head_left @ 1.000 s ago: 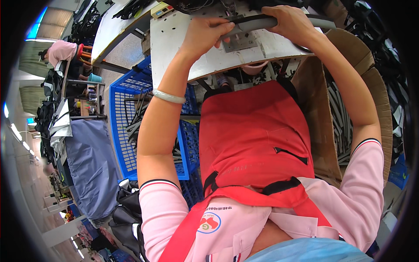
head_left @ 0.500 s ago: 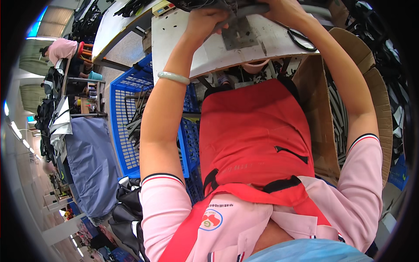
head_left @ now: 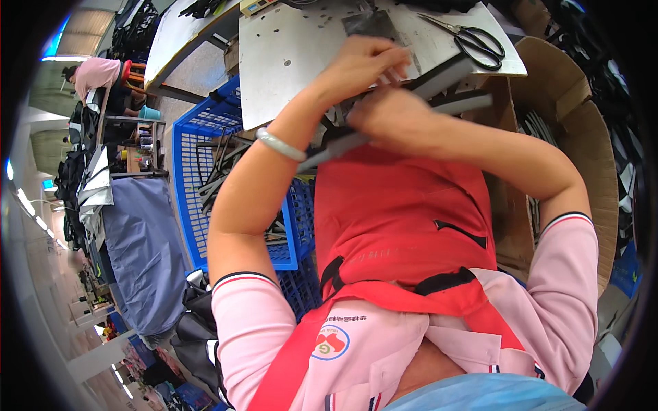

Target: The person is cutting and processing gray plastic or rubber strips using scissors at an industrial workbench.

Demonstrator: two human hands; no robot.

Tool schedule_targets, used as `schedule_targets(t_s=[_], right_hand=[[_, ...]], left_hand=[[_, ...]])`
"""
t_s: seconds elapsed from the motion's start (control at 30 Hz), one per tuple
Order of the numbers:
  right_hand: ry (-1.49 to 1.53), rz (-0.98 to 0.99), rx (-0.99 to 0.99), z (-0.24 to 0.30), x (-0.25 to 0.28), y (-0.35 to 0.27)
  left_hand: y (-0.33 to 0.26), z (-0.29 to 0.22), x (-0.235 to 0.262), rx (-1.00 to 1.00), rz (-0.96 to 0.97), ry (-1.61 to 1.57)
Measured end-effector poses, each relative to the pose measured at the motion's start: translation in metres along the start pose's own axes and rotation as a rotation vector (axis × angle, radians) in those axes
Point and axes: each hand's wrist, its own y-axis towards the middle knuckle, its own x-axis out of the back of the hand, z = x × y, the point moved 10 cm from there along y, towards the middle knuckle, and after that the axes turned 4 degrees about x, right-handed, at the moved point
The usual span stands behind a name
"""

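Observation:
Long grey strips (head_left: 466,103) with dark edges lie across the front of my body, just over the near edge of the white table. My right hand (head_left: 394,120), smeared by motion, is closed around them, and their ends stick out on both sides of it. Just above it, my left hand (head_left: 363,65) has its fingers bent and pressed together close to the upper strip; what lies between them is hidden. Scissors with black handles (head_left: 480,46) rest on the table to the right of my hands. Beyond my left hand is a dark metal plate (head_left: 370,24).
A blue plastic crate (head_left: 188,164) with grey and black strips stands at my left. On the right, an open cardboard box (head_left: 572,130) holds more strips. The white table (head_left: 274,65) carries small dark scraps. Another person (head_left: 98,79) sits far left.
Both hands have come down from the table's far side toward my lap, bringing the grey strips over the near edge. The scissors and metal plate now show more fully.

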Motion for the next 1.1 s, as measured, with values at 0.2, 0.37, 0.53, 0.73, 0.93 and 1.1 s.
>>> schedule_targets(t_s=[0.2, 0.37, 0.53, 0.73, 0.93, 1.1], right_hand=[[0.262, -0.053, -0.447, -0.117, 0.067, -0.069], [0.074, -0.175, -0.435, -0.134, 0.088, -0.075], [0.117, -0.077, -0.505, -0.15, 0.112, -0.056], [0.131, -0.02, -0.545, -0.166, 0.102, -0.058], [0.097, -0.055, -0.523, -0.174, 0.103, -0.056], [0.085, -0.121, -0.497, -0.182, 0.106, -0.046]], left_hand=[[-0.058, 0.048, 0.028, 0.317, 0.035, -0.098], [-0.038, -0.007, 0.055, 0.01, -0.187, 0.186], [-0.019, -0.028, 0.07, -0.107, -0.304, 0.241], [-0.002, -0.021, 0.072, -0.076, -0.294, 0.205], [0.005, -0.021, 0.078, -0.116, -0.309, 0.18], [0.02, -0.015, 0.086, -0.098, -0.311, 0.124]])
